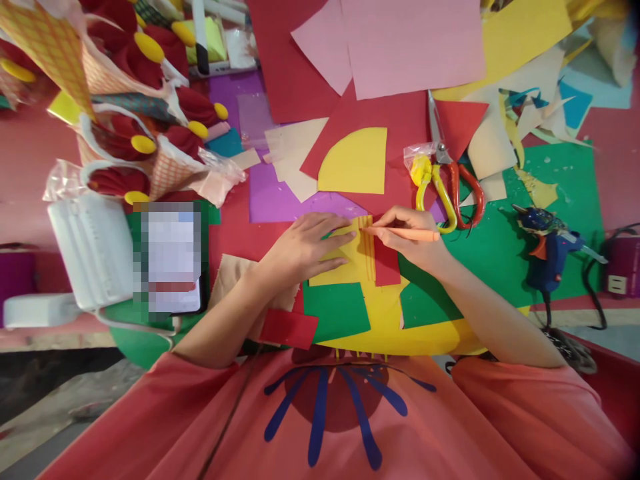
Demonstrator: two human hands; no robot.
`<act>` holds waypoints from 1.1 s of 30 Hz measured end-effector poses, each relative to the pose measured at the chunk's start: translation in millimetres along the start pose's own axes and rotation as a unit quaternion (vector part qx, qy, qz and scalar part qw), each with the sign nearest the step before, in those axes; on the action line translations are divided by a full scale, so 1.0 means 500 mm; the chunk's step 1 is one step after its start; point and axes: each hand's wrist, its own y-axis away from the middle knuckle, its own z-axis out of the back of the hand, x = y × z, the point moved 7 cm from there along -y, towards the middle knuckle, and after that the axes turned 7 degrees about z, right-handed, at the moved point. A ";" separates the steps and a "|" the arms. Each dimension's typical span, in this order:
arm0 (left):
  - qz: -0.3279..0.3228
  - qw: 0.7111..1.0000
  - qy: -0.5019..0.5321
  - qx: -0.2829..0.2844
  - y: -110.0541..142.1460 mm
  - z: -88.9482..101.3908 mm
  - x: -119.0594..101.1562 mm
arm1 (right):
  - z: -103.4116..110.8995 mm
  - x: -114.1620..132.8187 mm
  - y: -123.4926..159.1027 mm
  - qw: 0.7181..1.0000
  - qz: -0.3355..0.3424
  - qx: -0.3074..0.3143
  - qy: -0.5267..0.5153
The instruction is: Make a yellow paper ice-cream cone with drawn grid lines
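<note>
My right hand (407, 233) is closed round an orange pen (417, 234), its tip resting near the top right of a yellow paper piece (357, 257). Dark orange lines run down the right side of that piece. Flat on its left part lies my left hand (320, 247), fingers spread and holding nothing. Just beyond my hands is a yellow quarter-circle (356, 163) on red sheet. Scissors (443, 160) with one yellow and one red handle lie past my right hand, beside a small clear plastic bag (419, 157).
A blue glue gun (547, 257) rests on green sheet at right. At left are a phone (173, 260) with a blurred screen, a white box-like device (93, 253) and cone-shaped dark red craft pieces (123, 143). Pink sheets (415, 50) and coloured scraps cover the far side.
</note>
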 end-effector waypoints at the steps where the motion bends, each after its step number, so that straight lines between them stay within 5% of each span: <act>1: 0.000 1.000 0.000 0.001 0.000 0.000 0.000 | -0.001 0.002 0.000 1.000 -0.002 0.009 0.006; 29: -0.011 1.000 -0.022 -0.010 -0.001 0.004 -0.004 | -0.003 0.010 0.000 1.000 -0.016 0.020 0.007; 33: -0.014 0.999 -0.042 -0.009 -0.001 0.002 -0.003 | 0.008 0.014 0.009 1.000 0.002 -0.027 -0.011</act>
